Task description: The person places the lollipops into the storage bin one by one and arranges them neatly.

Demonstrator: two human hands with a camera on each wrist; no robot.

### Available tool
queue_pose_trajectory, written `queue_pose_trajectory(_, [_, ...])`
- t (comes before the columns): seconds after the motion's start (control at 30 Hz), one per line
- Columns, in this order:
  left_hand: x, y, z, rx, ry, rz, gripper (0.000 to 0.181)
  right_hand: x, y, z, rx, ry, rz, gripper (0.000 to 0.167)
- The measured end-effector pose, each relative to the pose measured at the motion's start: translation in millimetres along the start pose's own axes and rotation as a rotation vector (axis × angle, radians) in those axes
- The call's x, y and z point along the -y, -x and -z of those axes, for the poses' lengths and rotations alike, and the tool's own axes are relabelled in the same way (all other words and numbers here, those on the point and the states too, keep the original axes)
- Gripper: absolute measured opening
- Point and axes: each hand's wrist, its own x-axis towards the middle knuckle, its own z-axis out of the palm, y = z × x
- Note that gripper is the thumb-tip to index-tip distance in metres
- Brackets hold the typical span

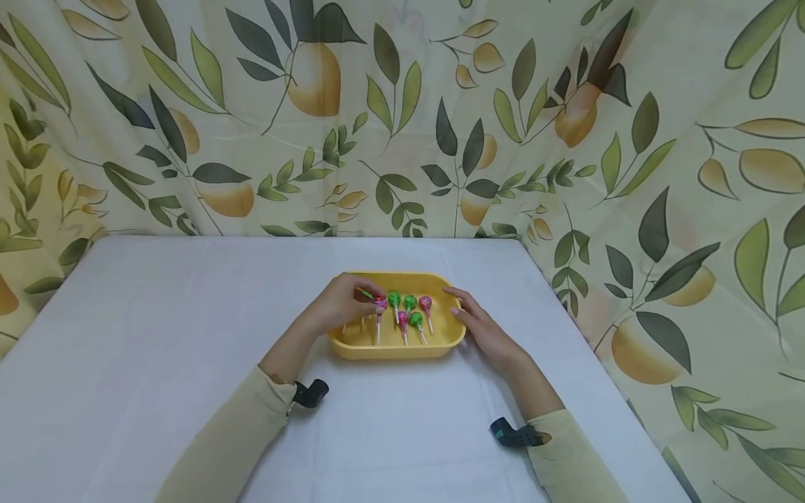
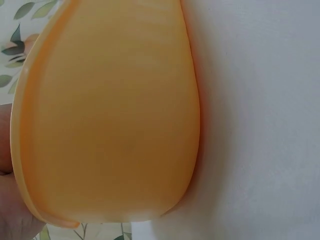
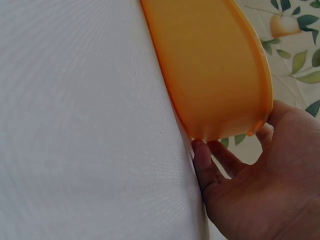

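A yellow plastic tray (image 1: 390,351) with rounded ends holds several lollipops in pink and green wrappers, among them a green lollipop (image 1: 394,299) and a pink lollipop (image 1: 425,302). Over the tray's left end, my left hand (image 1: 339,304) pinches a pink lollipop (image 1: 380,304) between thumb and fingers, its white stick pointing down. My right hand (image 1: 487,335) holds the right end of the tray, thumb at the rim. In the right wrist view, the right hand's (image 3: 280,170) fingers curl by the tray's outer wall (image 3: 215,65). The left wrist view mostly shows the tray's side (image 2: 110,125), which hides the lollipops.
A white cloth (image 1: 189,314) covers the table under the tray. Behind and to the right hangs a curtain (image 1: 402,161) printed with leaves and fruit. A small black camera is strapped to each wrist.
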Motion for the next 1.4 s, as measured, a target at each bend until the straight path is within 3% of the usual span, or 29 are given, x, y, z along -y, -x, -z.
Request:
queue_pose_trajectory(0.23, [-2.0, -0.8, -4.6, -0.006, -0.014, -0.016, 0.020, -0.7, -0.6, 0.5, -0.004, 0.007, 0.005, 0.043])
queue_pose_trajectory(0.6, [-0.1, -3.9, -12.8, 0.000, 0.008, 0.010, 0.022, -3.5, -1.0, 0.6, 0.010, -0.007, 0.023, 0.045])
queue_pose_trajectory(0.87, [-1.3, -5.9, -17.4, -0.017, -0.063, 0.000, 0.019, -4.1, -0.9, 0.6, 0.009, -0.005, 0.026, 0.046])
queue_pose_trajectory(1.4, [2.8, -12.9, -23.8, -0.047, -0.113, -0.030, 0.018, 1.2, 0.5, 0.0, 0.010, 0.002, 0.024, 0.044])
